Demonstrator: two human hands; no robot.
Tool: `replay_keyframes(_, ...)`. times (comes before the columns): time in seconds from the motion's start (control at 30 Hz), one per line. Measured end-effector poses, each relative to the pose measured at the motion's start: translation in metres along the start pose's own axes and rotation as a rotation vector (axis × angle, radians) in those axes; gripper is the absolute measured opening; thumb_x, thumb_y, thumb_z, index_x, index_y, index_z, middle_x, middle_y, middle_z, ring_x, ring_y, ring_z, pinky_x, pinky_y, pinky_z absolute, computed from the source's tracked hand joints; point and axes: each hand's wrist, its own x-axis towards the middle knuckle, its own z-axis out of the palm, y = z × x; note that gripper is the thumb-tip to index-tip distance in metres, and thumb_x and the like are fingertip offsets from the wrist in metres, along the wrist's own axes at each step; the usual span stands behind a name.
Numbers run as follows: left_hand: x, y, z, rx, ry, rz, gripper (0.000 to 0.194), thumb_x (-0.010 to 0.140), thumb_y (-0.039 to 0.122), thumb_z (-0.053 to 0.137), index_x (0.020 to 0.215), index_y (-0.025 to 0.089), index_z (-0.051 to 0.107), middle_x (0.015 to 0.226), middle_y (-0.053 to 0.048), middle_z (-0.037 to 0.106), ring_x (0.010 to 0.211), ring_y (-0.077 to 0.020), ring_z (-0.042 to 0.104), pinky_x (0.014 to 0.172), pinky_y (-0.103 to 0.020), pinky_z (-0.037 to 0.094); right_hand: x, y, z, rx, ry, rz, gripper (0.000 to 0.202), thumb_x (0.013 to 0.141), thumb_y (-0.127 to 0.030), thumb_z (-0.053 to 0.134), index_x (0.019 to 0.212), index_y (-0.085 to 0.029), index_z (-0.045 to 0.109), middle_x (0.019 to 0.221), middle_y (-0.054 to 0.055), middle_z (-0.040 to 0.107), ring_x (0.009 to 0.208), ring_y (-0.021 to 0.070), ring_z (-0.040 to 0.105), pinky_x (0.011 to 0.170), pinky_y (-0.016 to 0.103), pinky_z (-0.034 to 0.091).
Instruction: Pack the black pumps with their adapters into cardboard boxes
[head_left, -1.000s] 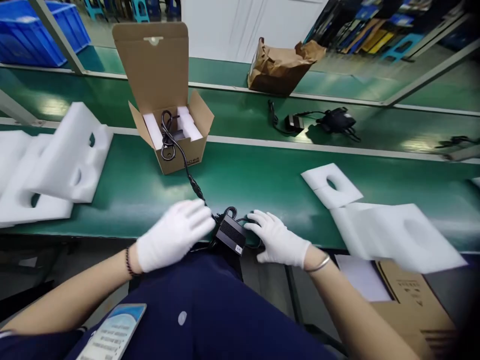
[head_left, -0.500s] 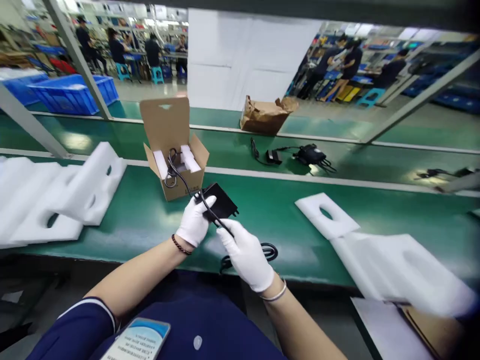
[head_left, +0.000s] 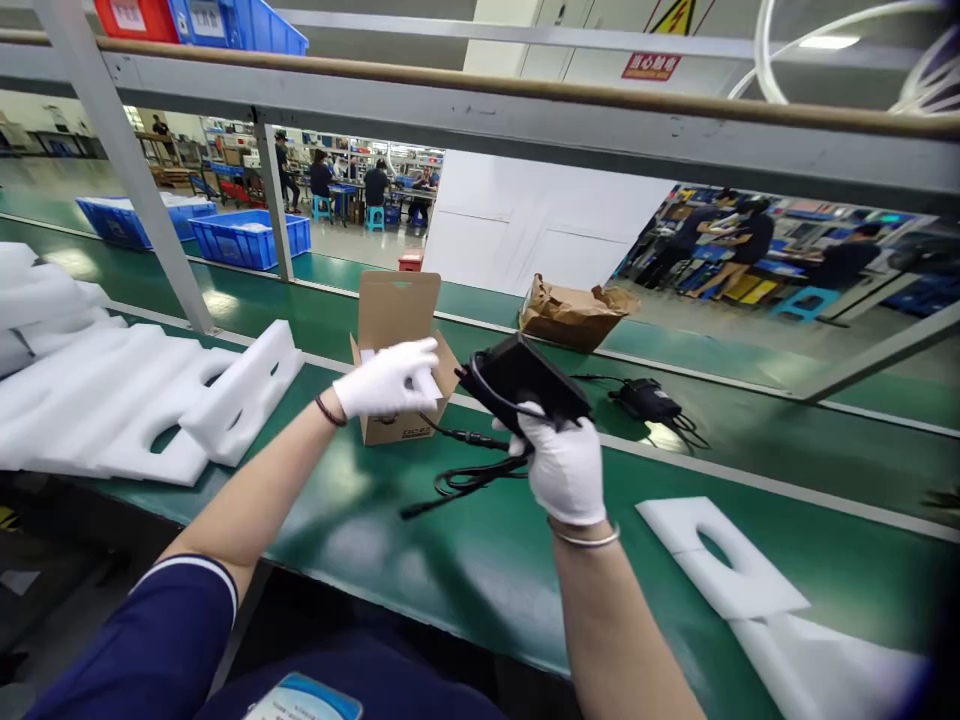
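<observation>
On my feed I can't see fully into the box (head_left: pixel 400 300) behind the left hand (head_left: pixel 391 380); the right hand (head_left: pixel 566 465) hides part of the blurred adapter (head_left: pixel 525 375); past the counter's (head_left: pixel 480 570) near edge, the badge (head_left: pixel 306 702) is cut off

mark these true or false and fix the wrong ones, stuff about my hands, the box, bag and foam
1. The right white-gloved hand holds a black rectangular device. True.
2. The left white-gloved hand is at the brown cardboard box. True.
3. The box is shut. False: it is open.
4. The crumpled brown paper bag stands left of the box. False: the bag stands right of it.
</observation>
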Motion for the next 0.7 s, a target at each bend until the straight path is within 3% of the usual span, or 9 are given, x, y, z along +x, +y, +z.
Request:
replay_keyframes(0.03,0.009,-0.009,-0.01,0.207,-0.034,-0.029,0.075,0.069,0.059,0.075,0.131,0.019,0.058,0.141,-0.015,0.054,0.131,-0.0354,0.049,0.111,-0.046,0.037,0.01,-0.009,-0.003,-0.03,-0.006,-0.05,0.054,0.075,-0.062,0.071,0.106,-0.019,0.062,0.077,0.008,0.071,0.054,0.0227,0.063,0.04,0.033,0.046)
replay_keyframes(0.1,0.025,-0.023,-0.015,0.453,-0.274,-0.141,0.08,0.067,0.066,0.073,0.128,0.017,0.061,0.139,-0.018,0.055,0.129,-0.0388,0.049,0.111,-0.05,0.034,0.031,-0.026,-0.004,-0.14,-0.014,-0.201,0.058,0.077,-0.061,0.071,0.113,-0.019,0.059,0.087,0.008,0.073,0.065,0.0232,0.067,0.049,0.033,0.051)
replay_keyframes(0.17,0.034,-0.029,-0.004,0.575,-0.575,-0.261,0.088,0.057,0.075,0.074,0.122,0.017,0.067,0.131,-0.02,0.061,0.122,-0.0404,0.054,0.108,-0.048,0.037,0.055,-0.039,0.005,-0.378,-0.039,-0.357,0.054,0.08,-0.057,0.07,0.118,-0.021,0.056,0.099,0.007,0.073,0.082,0.0247,0.07,0.065,0.035,0.057)
replay_keyframes(0.23,0.035,-0.027,0.013,0.552,-0.739,-0.31,0.098,0.049,0.079,0.075,0.124,0.017,0.067,0.13,-0.02,0.062,0.116,-0.0405,0.059,0.102,-0.045,0.043,0.078,-0.045,0.024,-0.736,-0.133,-0.452,0.045,0.083,-0.047,0.068,0.119,-0.024,0.057,0.102,0.006,0.073,0.092,0.0263,0.069,0.077,0.036,0.056)
replay_keyframes(0.33,0.019,-0.013,0.034,0.494,-0.706,-0.238,0.112,0.046,0.085,0.071,0.135,0.018,0.06,0.136,-0.021,0.058,0.113,-0.0429,0.06,0.098,-0.046,0.045,0.109,-0.041,0.064,-1.192,-0.43,-0.509,0.034,0.086,-0.036,0.061,0.118,-0.025,0.059,0.106,0.006,0.073,0.093,0.0276,0.07,0.078,0.035,0.053)
replay_keyframes(0.43,-0.008,0.005,0.046,0.523,-0.632,-0.167,0.107,0.06,0.093,0.052,0.131,0.013,0.062,0.128,-0.026,0.061,0.106,-0.0436,0.062,0.093,-0.05,0.046,0.125,-0.03,0.097,-1.421,-0.761,-0.505,0.036,0.086,-0.038,0.061,0.118,-0.022,0.061,0.111,0.011,0.072,0.096,0.0296,0.07,0.076,0.035,0.052)
replay_keyframes(0.5,-0.024,0.015,0.051,0.559,-0.56,-0.145,0.104,0.068,0.093,0.04,0.124,0.008,0.065,0.119,-0.028,0.063,0.1,-0.0426,0.064,0.094,-0.054,0.043,0.128,-0.025,0.11,-1.525,-0.905,-0.467,0.039,0.083,-0.039,0.065,0.117,-0.02,0.063,0.109,0.013,0.072,0.098,0.0313,0.069,0.078,0.036,0.052)
replay_keyframes(0.7,-0.037,0.028,0.063,0.552,-0.407,-0.158,0.093,0.077,0.085,0.043,0.112,0.001,0.067,0.105,-0.027,0.066,0.099,-0.0402,0.061,0.088,-0.049,0.044,0.116,-0.014,0.13,-1.631,-0.955,-0.423,0.029,0.085,-0.021,0.062,0.111,-0.015,0.07,0.105,0.02,0.072,0.104,0.0353,0.067,0.086,0.044,0.052)
